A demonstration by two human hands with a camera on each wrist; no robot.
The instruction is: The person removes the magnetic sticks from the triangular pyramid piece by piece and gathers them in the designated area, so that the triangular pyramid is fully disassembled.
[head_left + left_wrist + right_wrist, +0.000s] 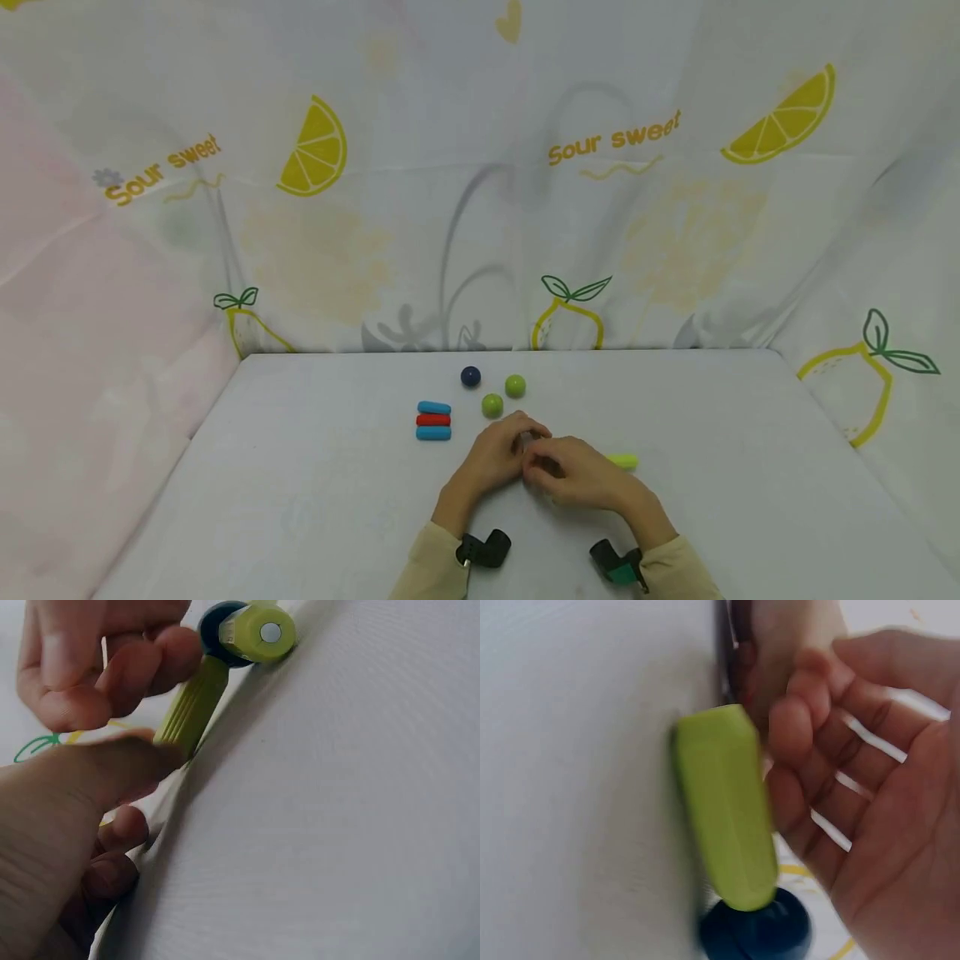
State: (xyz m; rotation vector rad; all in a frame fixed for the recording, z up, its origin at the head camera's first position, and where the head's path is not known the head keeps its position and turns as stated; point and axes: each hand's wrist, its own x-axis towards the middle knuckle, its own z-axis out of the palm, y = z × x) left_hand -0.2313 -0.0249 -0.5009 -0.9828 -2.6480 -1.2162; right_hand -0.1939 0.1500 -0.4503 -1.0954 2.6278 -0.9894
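Note:
My left hand [491, 457] is at the middle of the table, fingers bent, its thumb overlapping the near end of a ridged green rod [193, 709] in the left wrist view. I cannot tell whether its fingers hold anything. Close beside it, my right hand [573, 473] has loosely curled fingers with nothing visible between them. The same green rod [724, 799] lies low on the table beside the right fingers, one end against a navy ball [757, 930]. A second green rod [266, 631] meets that ball, and part of this rod [624, 461] shows past my right hand.
Beyond the hands are a navy ball [470, 377] and two green balls [515, 386]. Left of them lie two blue rods [433, 433] with a red rod [433, 420] between. A printed curtain [450, 208] hangs behind the white table [300, 500].

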